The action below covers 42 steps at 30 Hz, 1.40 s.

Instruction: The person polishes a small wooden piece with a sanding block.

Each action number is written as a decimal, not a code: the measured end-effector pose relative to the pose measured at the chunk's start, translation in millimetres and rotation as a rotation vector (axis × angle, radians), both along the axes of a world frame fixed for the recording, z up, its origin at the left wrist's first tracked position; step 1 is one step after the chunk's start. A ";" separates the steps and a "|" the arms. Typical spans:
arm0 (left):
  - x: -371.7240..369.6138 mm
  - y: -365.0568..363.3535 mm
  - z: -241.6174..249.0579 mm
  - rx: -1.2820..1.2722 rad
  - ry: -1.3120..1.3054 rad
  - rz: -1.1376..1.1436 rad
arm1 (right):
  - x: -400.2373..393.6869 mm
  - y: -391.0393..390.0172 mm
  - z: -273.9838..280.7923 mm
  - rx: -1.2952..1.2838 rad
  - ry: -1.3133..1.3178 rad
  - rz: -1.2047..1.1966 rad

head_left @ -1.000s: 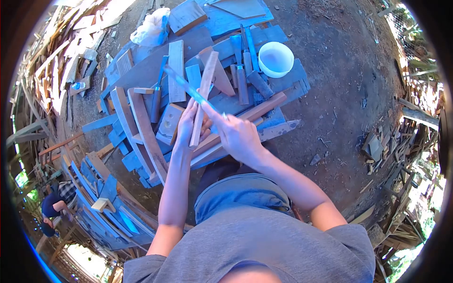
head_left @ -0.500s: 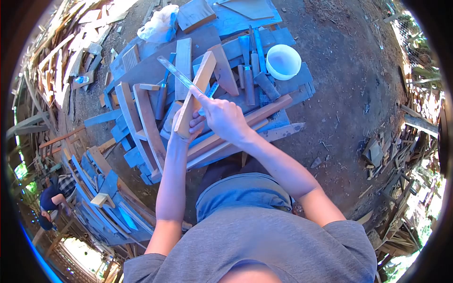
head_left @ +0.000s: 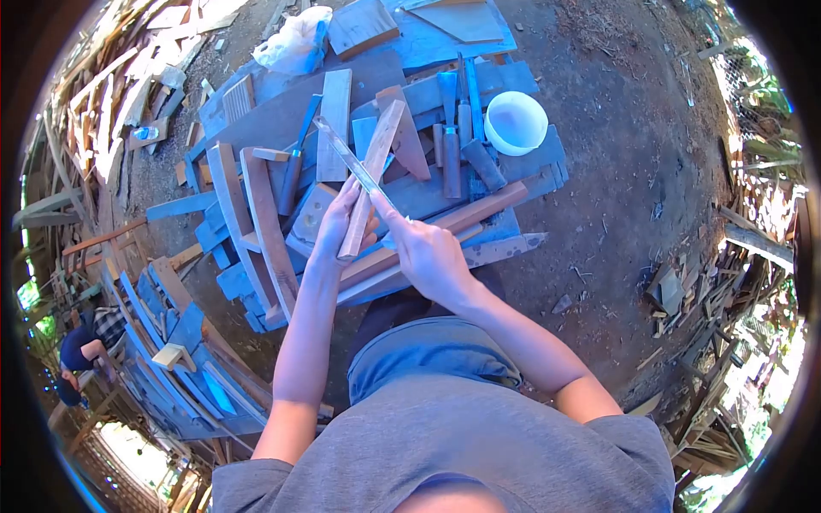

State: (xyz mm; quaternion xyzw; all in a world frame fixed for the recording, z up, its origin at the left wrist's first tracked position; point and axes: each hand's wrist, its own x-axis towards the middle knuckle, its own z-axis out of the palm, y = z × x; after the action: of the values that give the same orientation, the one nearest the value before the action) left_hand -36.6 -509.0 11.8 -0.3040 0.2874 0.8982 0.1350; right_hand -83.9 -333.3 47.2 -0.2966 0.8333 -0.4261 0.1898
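Note:
A long wooden piece (head_left: 379, 162) slants across the middle, raised over the workbench. My left hand (head_left: 344, 214) grips it from below near its lower end, fingers wrapped round it. My right hand (head_left: 423, 248) is closed on a flat metal straightedge (head_left: 344, 154), whose thin blade lies crosswise over the wooden piece. My right index finger points along the blade, close to the wood. What my other right fingers hold beneath the palm is mostly hidden. Close by are a chisel (head_left: 297, 171) with a wooden handle and a pale board (head_left: 334, 120).
The workbench (head_left: 282, 107) carries curved wooden parts (head_left: 272, 222), hand tools (head_left: 451, 145), a mallet-like block (head_left: 484, 165), a white bucket (head_left: 516, 125) and a plastic bag (head_left: 295, 41). Wood scraps (head_left: 676, 286) lie on the ground. Another person (head_left: 81, 350) is at the far left.
The wooden piece has turned a little more upright and shifted right. My right hand has moved down and right, and the straightedge now crosses the wood lower and more steeply.

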 end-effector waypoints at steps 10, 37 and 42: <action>-5.5 1.3 25.0 -0.236 -0.204 -0.038 | -14.5 -0.9 -15.6 -0.014 -0.056 -0.043; 0.0 10.5 20.0 -0.210 -0.132 0.024 | -89.9 -17.3 -62.4 0.062 -0.177 -0.161; -3.8 14.3 32.4 -0.246 -0.182 0.030 | -38.4 4.0 -20.6 -0.058 -0.150 -0.027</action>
State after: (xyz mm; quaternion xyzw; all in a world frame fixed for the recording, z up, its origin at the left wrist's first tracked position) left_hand -40.4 -494.7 44.2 -0.4026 0.3773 0.8269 0.1090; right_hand -122.3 -329.3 26.6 -0.2577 0.8079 -0.4738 0.2374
